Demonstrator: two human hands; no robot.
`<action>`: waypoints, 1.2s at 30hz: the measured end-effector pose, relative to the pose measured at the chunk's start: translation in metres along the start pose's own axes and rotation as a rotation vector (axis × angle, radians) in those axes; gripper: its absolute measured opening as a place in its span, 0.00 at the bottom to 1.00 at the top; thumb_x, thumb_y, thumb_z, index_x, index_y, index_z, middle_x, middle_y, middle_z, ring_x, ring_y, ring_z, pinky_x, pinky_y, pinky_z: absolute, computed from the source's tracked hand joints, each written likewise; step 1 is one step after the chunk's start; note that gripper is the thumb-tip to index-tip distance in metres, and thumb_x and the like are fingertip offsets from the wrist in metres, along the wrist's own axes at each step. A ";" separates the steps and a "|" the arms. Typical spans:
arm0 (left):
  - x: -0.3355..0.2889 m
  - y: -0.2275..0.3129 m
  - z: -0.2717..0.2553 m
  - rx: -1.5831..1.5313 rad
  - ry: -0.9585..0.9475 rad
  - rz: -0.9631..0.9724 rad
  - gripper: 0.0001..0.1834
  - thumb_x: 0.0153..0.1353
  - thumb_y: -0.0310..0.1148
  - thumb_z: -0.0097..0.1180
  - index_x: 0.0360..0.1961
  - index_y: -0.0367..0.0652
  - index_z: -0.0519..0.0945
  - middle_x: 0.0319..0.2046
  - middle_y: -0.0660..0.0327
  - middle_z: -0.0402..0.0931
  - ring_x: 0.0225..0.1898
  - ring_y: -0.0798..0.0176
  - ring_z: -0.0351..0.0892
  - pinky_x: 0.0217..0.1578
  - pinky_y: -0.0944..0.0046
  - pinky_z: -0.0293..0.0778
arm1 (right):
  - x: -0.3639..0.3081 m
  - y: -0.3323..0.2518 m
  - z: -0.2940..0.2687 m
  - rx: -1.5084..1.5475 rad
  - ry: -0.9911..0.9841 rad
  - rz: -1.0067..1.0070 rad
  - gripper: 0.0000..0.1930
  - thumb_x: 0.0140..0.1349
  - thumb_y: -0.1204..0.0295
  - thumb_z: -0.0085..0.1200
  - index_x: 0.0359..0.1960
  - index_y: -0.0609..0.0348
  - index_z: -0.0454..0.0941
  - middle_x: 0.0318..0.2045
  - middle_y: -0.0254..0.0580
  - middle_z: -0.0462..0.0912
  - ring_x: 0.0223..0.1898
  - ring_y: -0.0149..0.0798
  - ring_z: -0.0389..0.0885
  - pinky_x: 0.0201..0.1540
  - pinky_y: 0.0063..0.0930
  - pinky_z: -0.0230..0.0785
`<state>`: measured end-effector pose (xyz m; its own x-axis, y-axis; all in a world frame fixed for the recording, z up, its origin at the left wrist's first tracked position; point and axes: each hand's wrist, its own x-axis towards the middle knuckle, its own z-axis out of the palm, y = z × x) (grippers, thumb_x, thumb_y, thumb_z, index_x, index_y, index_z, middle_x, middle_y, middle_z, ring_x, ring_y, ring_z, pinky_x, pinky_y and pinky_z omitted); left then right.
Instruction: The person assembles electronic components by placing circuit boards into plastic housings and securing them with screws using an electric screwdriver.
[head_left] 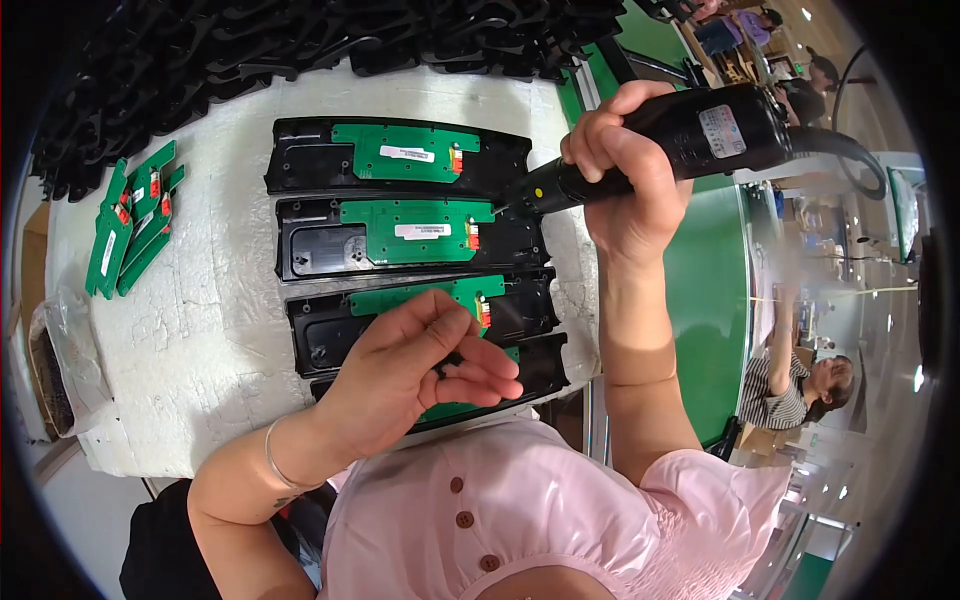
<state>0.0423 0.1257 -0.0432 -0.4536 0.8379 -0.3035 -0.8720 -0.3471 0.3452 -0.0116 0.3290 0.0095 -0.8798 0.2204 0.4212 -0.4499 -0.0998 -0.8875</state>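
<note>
My right hand (632, 165) is wrapped round a black electric screwdriver (690, 140), which lies nearly level. Its thin bit points left and reaches the right corner of a green circuit board (405, 232) in the second black plastic housing (515, 240) from the far end. Over the nearer housings, my left hand (430, 350) is turned partly palm up with curled fingers. Small dark bits show between those fingers, too small to name. Beyond, another green board (400, 150) sits in the farthest housing (300, 160). My left hand partly hides the third board (400, 297) and the nearest housing (545, 370).
Several loose green boards (130, 225) lie overlapped at the left on the white foam surface (200, 370). Black plastic parts (250, 40) are heaped along the far edge. A cable (850, 155) trails from the screwdriver. A green table (705, 300) stands at right; people are beyond it.
</note>
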 end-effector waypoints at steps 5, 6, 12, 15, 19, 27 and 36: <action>0.002 0.002 -0.009 0.098 0.072 0.018 0.12 0.61 0.33 0.48 0.42 0.37 0.71 0.31 0.56 0.77 0.34 0.64 0.79 0.33 0.70 0.76 | 0.003 0.002 0.000 0.018 -0.031 0.018 0.09 0.41 0.83 0.47 0.28 0.67 0.66 0.15 0.39 0.70 0.14 0.30 0.67 0.20 0.23 0.64; 0.002 0.002 -0.009 0.098 0.073 0.018 0.12 0.61 0.33 0.48 0.42 0.37 0.71 0.31 0.56 0.77 0.34 0.64 0.79 0.33 0.70 0.76 | 0.002 0.002 0.001 -0.068 -0.059 0.023 0.08 0.44 0.80 0.46 0.29 0.64 0.65 0.14 0.37 0.66 0.14 0.30 0.63 0.22 0.25 0.62; 0.003 0.003 0.000 0.025 0.182 0.077 0.10 0.60 0.32 0.50 0.38 0.37 0.75 0.32 0.57 0.77 0.33 0.65 0.79 0.33 0.71 0.76 | 0.001 0.001 0.003 -0.179 -0.108 0.023 0.08 0.46 0.78 0.44 0.30 0.61 0.64 0.14 0.36 0.63 0.14 0.30 0.60 0.23 0.27 0.60; 0.001 0.003 -0.012 -0.011 0.112 0.088 0.09 0.59 0.32 0.51 0.37 0.37 0.76 0.33 0.57 0.77 0.34 0.65 0.78 0.35 0.72 0.76 | -0.002 -0.004 0.008 -0.046 -0.093 -0.007 0.09 0.45 0.79 0.46 0.31 0.62 0.65 0.14 0.37 0.67 0.14 0.29 0.64 0.21 0.24 0.60; 0.004 0.003 -0.001 -0.092 0.197 0.109 0.09 0.58 0.31 0.52 0.38 0.38 0.76 0.33 0.58 0.77 0.33 0.66 0.78 0.34 0.73 0.76 | -0.023 -0.063 0.016 0.257 -0.253 -0.059 0.11 0.44 0.81 0.46 0.32 0.57 0.64 0.14 0.30 0.69 0.15 0.25 0.66 0.23 0.19 0.59; 0.001 -0.001 -0.012 -0.154 0.150 0.142 0.08 0.58 0.31 0.52 0.36 0.40 0.76 0.30 0.61 0.77 0.29 0.71 0.77 0.31 0.75 0.76 | -0.036 -0.083 0.029 0.317 -0.575 -0.157 0.15 0.41 0.79 0.60 0.27 0.52 0.65 0.15 0.27 0.75 0.15 0.22 0.74 0.22 0.13 0.72; 0.003 -0.001 -0.011 -0.234 0.153 0.082 0.10 0.58 0.38 0.52 0.30 0.41 0.75 0.26 0.63 0.77 0.25 0.72 0.76 0.26 0.77 0.74 | -0.040 -0.077 0.040 0.289 -0.449 -0.115 0.14 0.43 0.78 0.58 0.27 0.52 0.65 0.13 0.26 0.73 0.14 0.21 0.73 0.20 0.11 0.69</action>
<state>0.0402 0.1239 -0.0540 -0.5312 0.7361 -0.4194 -0.8420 -0.5137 0.1648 0.0520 0.2890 0.0681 -0.7733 -0.1839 0.6068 -0.5149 -0.3762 -0.7703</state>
